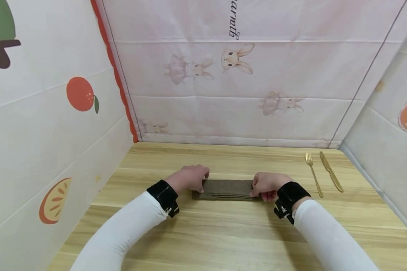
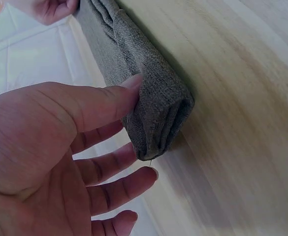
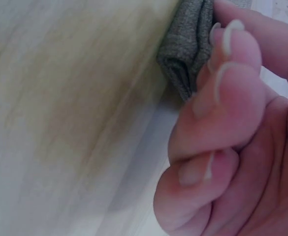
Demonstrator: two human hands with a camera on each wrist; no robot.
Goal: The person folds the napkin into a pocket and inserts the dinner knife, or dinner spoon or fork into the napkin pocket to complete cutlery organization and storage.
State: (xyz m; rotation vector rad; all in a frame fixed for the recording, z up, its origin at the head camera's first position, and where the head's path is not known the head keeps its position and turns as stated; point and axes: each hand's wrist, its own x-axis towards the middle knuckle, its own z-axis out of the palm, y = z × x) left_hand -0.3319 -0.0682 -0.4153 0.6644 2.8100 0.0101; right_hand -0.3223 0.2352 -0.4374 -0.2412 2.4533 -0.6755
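Note:
A dark grey-brown cloth (image 1: 228,186), folded into a long narrow strip with several layers along its near side, lies across the table. My left hand (image 1: 192,177) holds its left end. In the left wrist view the thumb presses on the layered cloth (image 2: 158,93), with the fingers spread along its far side. At the right end, my right hand (image 1: 270,183) pinches the strip between thumb and index finger. The other fingers of that hand (image 3: 222,123) are curled in beside the cloth's end in the right wrist view.
A gold fork (image 1: 312,173) and a gold knife (image 1: 330,171) lie side by side at the back right of the wooden table (image 1: 224,233). Printed sheets (image 1: 203,79) hang as walls along the back and both sides.

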